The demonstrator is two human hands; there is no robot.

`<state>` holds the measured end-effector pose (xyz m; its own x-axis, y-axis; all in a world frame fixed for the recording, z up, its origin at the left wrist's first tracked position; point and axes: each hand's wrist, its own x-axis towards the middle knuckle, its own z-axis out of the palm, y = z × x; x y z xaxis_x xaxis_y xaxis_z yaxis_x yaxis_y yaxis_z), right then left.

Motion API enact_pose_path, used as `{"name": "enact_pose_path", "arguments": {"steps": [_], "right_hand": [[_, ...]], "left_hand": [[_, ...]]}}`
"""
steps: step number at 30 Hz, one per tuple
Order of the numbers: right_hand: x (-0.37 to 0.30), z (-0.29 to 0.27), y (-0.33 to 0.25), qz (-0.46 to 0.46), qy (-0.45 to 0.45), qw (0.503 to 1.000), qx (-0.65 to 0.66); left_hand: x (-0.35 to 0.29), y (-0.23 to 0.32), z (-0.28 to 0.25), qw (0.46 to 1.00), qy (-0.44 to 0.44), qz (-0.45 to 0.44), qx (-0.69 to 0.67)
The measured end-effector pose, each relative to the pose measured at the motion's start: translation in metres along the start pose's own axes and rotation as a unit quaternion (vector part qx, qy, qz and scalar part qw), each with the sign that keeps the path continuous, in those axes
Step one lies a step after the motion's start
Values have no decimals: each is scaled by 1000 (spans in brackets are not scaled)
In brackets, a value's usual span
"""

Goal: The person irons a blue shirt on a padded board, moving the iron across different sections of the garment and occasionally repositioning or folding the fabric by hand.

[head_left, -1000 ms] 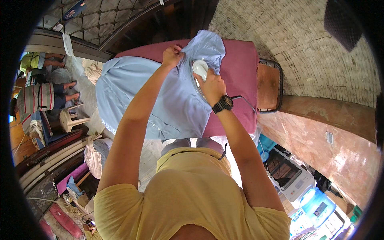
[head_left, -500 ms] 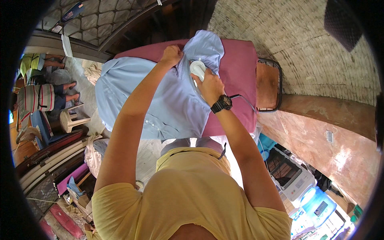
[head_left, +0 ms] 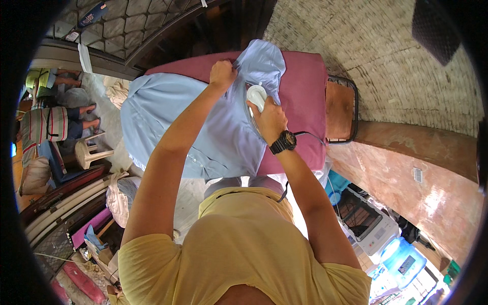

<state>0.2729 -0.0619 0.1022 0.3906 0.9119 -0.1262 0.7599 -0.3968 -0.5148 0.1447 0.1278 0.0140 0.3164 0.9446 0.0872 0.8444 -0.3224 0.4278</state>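
A light blue shirt (head_left: 203,129) with small buttons lies spread over a dark red ironing board (head_left: 300,101). Its sleeve end (head_left: 262,58) bunches up near the board's far edge. My right hand (head_left: 270,121) is wrapped round the handle of a white iron (head_left: 256,96), which rests on the shirt. A cord runs off to the right from beneath my wrist. Left of the iron, my left hand (head_left: 222,73) is closed at the edge of the shirt, with its fingers gripping the cloth there. The fingertips are partly hidden behind the hand.
A metal rack end (head_left: 351,109) juts from the board's right side, next to a stone-like ledge (head_left: 406,173). At lower right stand a white appliance (head_left: 368,223) and a blue water jug (head_left: 404,262). Off to the left are a small stool (head_left: 91,154) and other people (head_left: 56,122).
The iron, with my right hand on it, has shifted slightly to the right and nearer me. My left hand has moved a little to the right.
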Motion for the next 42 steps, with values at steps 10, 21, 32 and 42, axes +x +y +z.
{"name": "enact_pose_path", "arguments": {"steps": [10,21,32,42], "right_hand": [[-5,-3,7,-21,2,1000,6],[51,1,-21,-87,-1,996,18],[68,5,-24,-91,19,996,-13],[64,-11,-37,-160,-71,985,-2]], "left_hand": [[16,6,-17,996,-80,-28,-16],[23,-48,-4,991,-49,27,-121],[7,-34,-15,956,-138,-46,-253],[8,-69,-1,971,2,-3,-238]]}}
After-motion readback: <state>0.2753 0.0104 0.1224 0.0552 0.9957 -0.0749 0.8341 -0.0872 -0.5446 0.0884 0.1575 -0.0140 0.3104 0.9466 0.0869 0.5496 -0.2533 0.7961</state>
